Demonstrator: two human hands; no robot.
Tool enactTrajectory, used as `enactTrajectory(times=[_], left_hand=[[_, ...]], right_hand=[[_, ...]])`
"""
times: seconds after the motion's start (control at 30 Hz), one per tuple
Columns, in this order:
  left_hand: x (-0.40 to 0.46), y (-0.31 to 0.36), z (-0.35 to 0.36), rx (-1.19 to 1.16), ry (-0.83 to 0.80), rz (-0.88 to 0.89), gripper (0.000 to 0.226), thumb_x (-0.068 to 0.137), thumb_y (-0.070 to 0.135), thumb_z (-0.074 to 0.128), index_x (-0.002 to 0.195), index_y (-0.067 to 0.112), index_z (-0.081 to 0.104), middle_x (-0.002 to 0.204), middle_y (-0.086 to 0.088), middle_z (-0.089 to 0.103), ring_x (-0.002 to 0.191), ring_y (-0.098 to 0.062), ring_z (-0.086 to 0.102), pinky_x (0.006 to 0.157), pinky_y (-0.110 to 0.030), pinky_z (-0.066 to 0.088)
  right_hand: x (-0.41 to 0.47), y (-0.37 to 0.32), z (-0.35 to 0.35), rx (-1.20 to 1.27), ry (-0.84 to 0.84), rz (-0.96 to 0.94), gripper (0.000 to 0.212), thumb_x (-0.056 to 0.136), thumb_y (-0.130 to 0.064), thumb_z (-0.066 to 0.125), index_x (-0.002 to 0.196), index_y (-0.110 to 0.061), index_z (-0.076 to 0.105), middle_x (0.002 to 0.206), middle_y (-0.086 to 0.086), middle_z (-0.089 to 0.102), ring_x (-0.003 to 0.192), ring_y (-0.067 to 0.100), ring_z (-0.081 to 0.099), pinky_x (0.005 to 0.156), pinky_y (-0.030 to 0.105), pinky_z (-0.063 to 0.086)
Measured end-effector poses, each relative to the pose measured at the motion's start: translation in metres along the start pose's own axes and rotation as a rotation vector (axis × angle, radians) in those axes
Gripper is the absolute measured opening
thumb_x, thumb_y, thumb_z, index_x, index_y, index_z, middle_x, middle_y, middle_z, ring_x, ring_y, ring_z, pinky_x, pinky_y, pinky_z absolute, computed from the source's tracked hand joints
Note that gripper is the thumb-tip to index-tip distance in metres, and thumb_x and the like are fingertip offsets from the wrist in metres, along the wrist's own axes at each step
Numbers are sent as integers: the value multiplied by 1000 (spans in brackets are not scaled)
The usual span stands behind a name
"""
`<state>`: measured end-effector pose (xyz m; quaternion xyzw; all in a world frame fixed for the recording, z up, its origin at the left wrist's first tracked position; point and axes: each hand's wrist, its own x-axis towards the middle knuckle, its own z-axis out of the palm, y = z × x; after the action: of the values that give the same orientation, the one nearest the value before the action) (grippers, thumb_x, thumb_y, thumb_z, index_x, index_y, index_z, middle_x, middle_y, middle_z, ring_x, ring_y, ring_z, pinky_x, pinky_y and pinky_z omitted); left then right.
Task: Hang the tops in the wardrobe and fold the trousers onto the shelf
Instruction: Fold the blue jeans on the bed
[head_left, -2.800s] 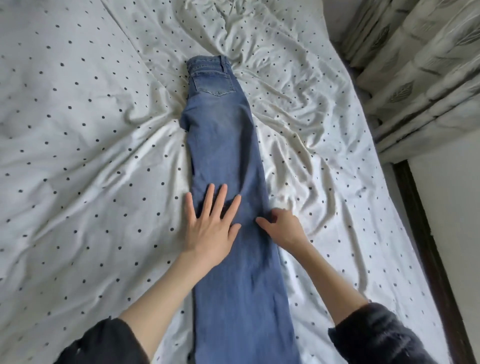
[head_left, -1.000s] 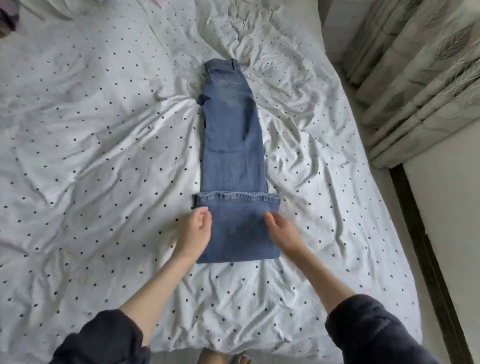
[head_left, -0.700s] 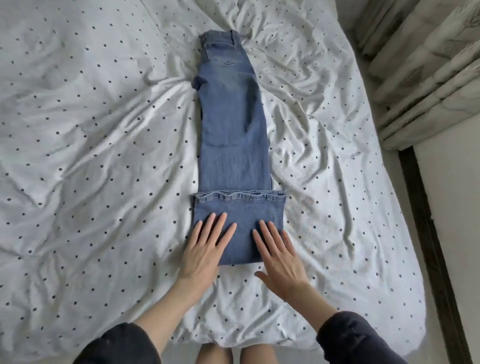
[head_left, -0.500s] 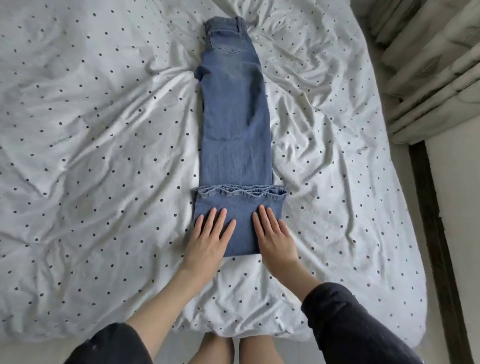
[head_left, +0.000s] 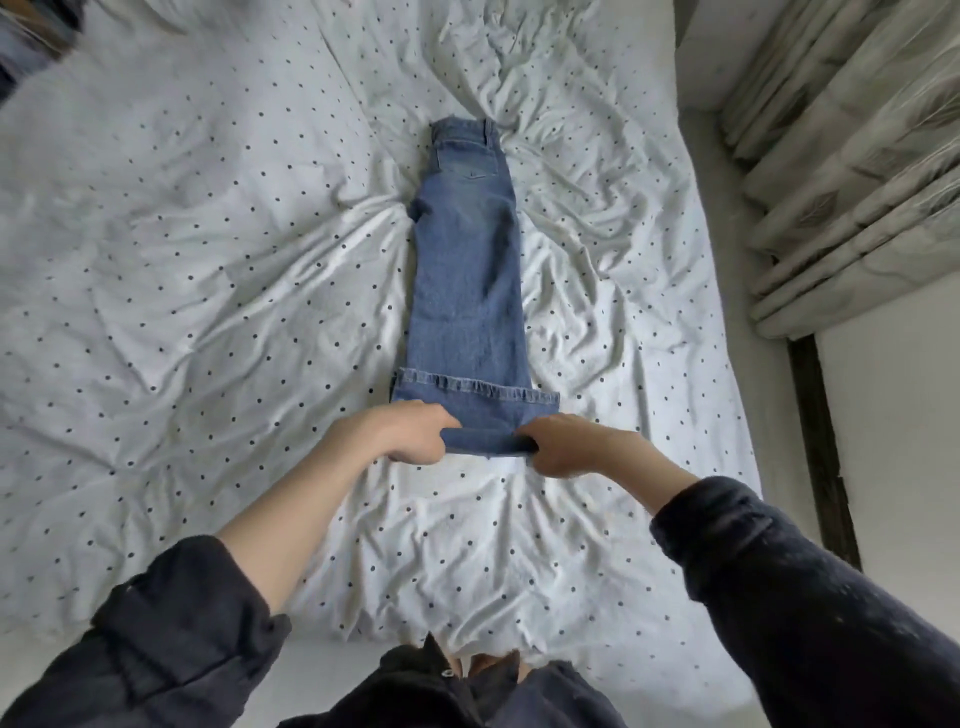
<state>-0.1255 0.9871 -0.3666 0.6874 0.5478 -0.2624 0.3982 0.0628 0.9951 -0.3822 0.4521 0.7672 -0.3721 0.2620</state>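
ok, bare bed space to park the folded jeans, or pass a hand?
Broad bare sheet left of the jeans; a narrower strip between the jeans and the bed's right edge; a patch between the forearms. Crowded at the near fold, gripped by the left hand and right hand.

Dark navy sleeves (head_left: 810, 597), pushed up, forearms bare.

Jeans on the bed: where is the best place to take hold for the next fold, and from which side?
By the near folded edge of the jeans, at its two corners, from the foot of the bed: left hand and right hand already grip there.
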Motion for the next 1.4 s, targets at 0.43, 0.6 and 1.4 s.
enactTrajectory(times=[0.43,0.6,1.4], left_hand=[[85,-31,-63,256,1183,35,53,64,-2,69,114,13,60,115,-10,57,104,-31,52,84,-40,33],[130,-57,8,482,743,42,105,50,57,82,138,17,40,144,-16,42,132,-34,42,107,-55,25],[69,-9,-27,408,547,23,64,98,16,39,151,20,3,159,-8,6,144,-25,14,114,-36,14]], right_hand=[[115,53,-111,270,587,160,26,87,-19,58,112,-11,59,107,15,63,102,34,56,75,35,45],[149,56,-83,153,751,156,59,91,-19,55,145,-16,31,151,13,29,140,30,25,113,41,25],[74,37,-18,-331,954,-168,54,45,-22,89,95,-8,74,97,5,73,89,21,71,74,28,57]])
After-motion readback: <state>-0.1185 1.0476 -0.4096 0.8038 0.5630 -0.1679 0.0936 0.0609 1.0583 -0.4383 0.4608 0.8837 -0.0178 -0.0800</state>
